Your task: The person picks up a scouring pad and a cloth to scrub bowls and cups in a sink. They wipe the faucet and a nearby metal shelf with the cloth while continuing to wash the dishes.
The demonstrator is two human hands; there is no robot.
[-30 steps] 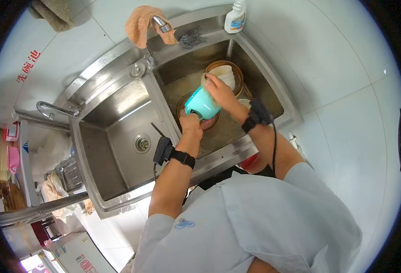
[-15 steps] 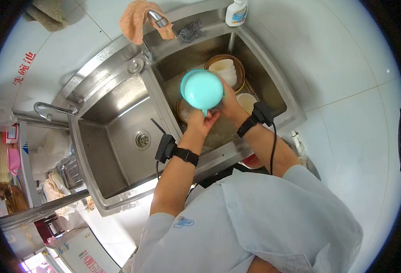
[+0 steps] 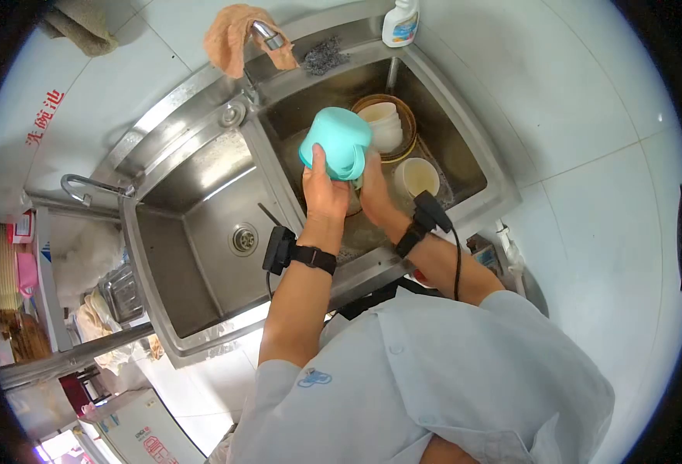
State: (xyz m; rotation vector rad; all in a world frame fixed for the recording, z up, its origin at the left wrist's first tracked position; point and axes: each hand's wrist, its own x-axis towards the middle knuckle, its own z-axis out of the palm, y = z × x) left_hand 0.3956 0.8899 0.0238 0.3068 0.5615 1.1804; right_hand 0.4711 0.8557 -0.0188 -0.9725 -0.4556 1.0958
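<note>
A turquoise mug (image 3: 336,135) is tilted over the right sink basin, its bottom up and its handle toward me. My left hand (image 3: 327,188) grips it from the near side, with the thumb pressed along the wall. Beside the handle, my right hand (image 3: 375,189) is held close against the right side of the mug. Its fingers are mostly hidden, so their grip cannot be made out. In the basin behind, several stacked white bowls (image 3: 386,133) sit in a brown round container (image 3: 411,124). A separate white bowl (image 3: 418,178) lies right of my right hand.
The left basin (image 3: 201,247) has a drain (image 3: 242,240). An orange cloth (image 3: 227,39) hangs over the faucet (image 3: 266,34). On the back ledge are a grey scrubber (image 3: 325,56) and a white spray bottle (image 3: 401,23). Another faucet (image 3: 85,185) stands at the left.
The mug has been turned so its side and handle now face me. My left thumb has moved up its wall. My right hand has shifted slightly left and down, uncovering more of the separate bowl.
</note>
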